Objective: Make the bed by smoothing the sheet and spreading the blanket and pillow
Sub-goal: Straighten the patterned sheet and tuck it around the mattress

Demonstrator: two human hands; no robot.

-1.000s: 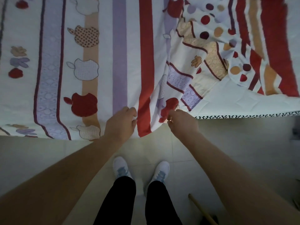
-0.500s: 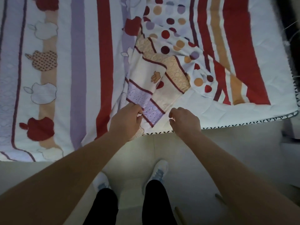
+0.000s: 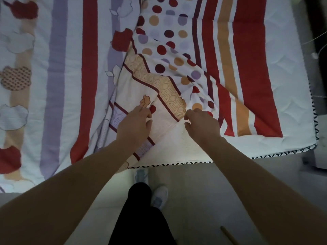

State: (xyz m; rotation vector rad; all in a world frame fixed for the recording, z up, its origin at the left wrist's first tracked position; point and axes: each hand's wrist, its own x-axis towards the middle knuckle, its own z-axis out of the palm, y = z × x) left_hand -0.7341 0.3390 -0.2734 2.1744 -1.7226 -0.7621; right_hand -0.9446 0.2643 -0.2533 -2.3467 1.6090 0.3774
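Pale floor [image 3: 203,191] fills the bottom of my feed, with the person's black trouser legs [image 3: 141,218] and a white shoe [image 3: 160,195] below the wrists. A wooden stick [image 3: 228,235] lies on the floor, well back from the right hand and toward the lower corner.

Nearer the fingers I see the white quilted mattress [image 3: 185,149]. A bare wedge of it shows under both palms, and its black-and-white zigzag trim [image 3: 194,162] runs along the edge behind the wrists.

The left hand [image 3: 135,124] lies on the sheet [image 3: 70,76]. Its fingers [image 3: 141,109] are stretched forward and close together, resting flat on the cloth, with the thumb out to the side and nothing pinched.

The right hand [image 3: 203,125] is just beside it, apart from it, with its knuckles bent. Its forefinger [image 3: 190,113] touches the edge of the turned-back flap [image 3: 141,85], and the thumb sits a little below. I cannot tell whether any cloth is caught between them.

The flap runs from beneath the left fingertips to just ahead of the right ones. It lies crumpled and diagonal and shows an orange patterned band.

Beyond both sets of fingertips the sheet bunches into a dotted section [image 3: 164,50]. Left of the left hand it lies flat in red and lilac stripes with apple shapes. Right of the right hand, red and orange stripes end short of the mattress edge.
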